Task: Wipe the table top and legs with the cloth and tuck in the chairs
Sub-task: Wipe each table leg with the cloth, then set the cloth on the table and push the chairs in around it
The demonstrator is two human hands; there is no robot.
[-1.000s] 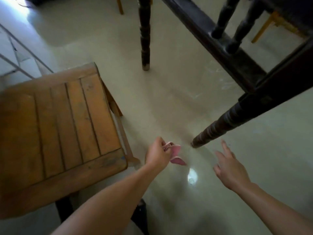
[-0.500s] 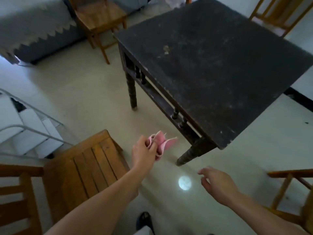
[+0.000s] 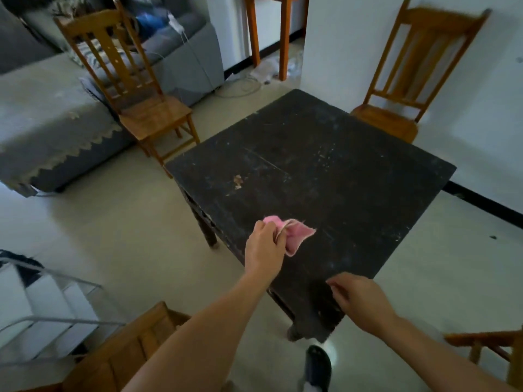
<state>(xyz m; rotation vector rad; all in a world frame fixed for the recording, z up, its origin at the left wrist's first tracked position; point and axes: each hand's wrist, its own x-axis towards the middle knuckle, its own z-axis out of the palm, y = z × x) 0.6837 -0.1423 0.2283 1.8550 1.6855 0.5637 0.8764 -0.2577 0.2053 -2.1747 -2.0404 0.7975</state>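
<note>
A dark, scuffed square table (image 3: 325, 171) fills the middle of the view. My left hand (image 3: 263, 253) is shut on a pink cloth (image 3: 294, 234), held over the table's near-left edge. My right hand (image 3: 359, 301) hovers at the table's near corner, fingers loosely curled and holding nothing. Wooden chairs stand away from the table: one at the far left (image 3: 135, 91), one at the far right by the wall (image 3: 407, 80), one at the near left (image 3: 127, 352), and part of one at the near right (image 3: 492, 349).
A grey sofa (image 3: 56, 131) with a lace-edged cover runs along the left. White steps with a metal rail (image 3: 42, 306) sit at the lower left. A wooden stand (image 3: 268, 32) and clutter lie in the far doorway. My dark slipper (image 3: 318, 366) shows below the table corner.
My view has risen from under the table to above its top. My left hand lifted the pink cloth from near the floor up over the table edge; my right hand rose beside it.
</note>
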